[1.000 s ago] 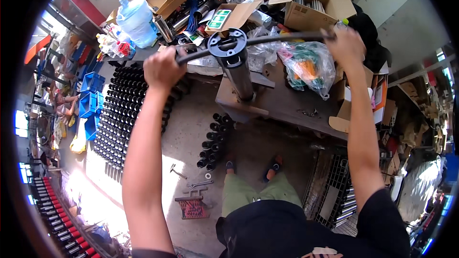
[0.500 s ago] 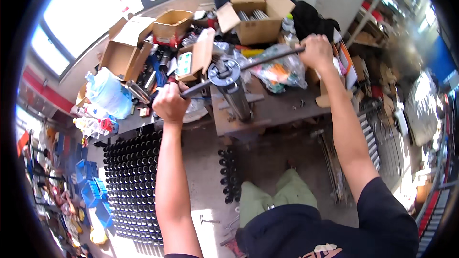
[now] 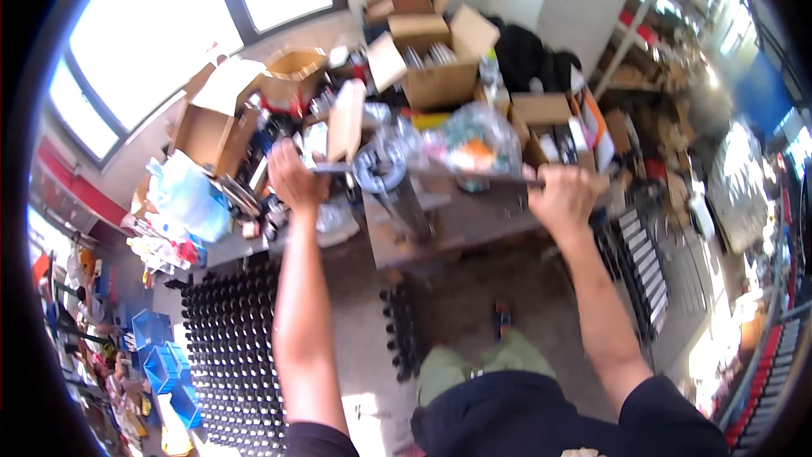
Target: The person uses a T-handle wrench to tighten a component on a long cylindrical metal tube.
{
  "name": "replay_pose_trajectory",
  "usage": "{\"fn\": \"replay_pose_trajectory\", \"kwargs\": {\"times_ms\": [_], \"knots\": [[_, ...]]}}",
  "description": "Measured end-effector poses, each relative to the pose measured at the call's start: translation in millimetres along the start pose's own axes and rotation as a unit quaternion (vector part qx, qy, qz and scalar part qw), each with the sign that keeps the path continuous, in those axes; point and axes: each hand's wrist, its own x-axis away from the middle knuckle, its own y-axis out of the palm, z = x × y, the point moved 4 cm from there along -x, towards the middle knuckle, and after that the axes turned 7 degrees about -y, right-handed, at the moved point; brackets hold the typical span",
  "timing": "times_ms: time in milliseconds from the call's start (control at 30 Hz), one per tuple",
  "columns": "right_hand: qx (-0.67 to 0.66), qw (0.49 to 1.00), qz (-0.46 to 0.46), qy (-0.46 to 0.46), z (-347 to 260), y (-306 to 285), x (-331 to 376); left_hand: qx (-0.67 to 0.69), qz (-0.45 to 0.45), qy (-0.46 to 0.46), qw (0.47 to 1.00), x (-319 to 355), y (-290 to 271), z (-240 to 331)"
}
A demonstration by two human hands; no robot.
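A long dark metal bar [image 3: 474,175] lies across the round head of an upright metal cylinder [image 3: 406,210]. At the bar's short left end, my left hand [image 3: 295,176] is closed round it. Far out on the right side, my right hand [image 3: 565,199] grips the other end, with a bit of bar sticking out past the fist. A pale ring-shaped flange [image 3: 380,166] with holes tops the cylinder, which stands near the front edge of the dark workbench [image 3: 474,220]. Blur hides how the bar sits in the flange.
Behind the bar are a clear plastic bag [image 3: 486,140] and an open cardboard box [image 3: 440,80]. A light blue bag [image 3: 190,199] sits at the left. Rows of black cylindrical parts [image 3: 233,347] stand on the floor, near blue bins [image 3: 161,364].
The bar has turned clockwise about the cylinder: my right hand has come nearer and lower, while my left hand has moved slightly away. The whole view has shifted a little.
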Motion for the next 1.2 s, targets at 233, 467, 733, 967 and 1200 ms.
{"fn": "replay_pose_trajectory", "kwargs": {"times_ms": [233,467,733,967,1200], "knots": [[-0.150,0.988,0.004,-0.041,64,34,-29,0.583,-0.123,-0.799,-0.086,116,-30,188],[-0.115,0.992,-0.055,0.015,274,120,32,0.629,-0.100,-0.766,0.087,108,-43,206],[-0.229,0.899,-0.319,0.195,256,212,294,0.800,-0.235,-0.526,0.169,96,-132,281],[-0.280,0.778,-0.479,0.294,131,286,290,0.736,-0.260,-0.487,0.391,61,-146,289],[-0.574,0.511,-0.514,0.381,73,366,263,0.776,-0.268,-0.480,0.309,70,-136,307]]}}
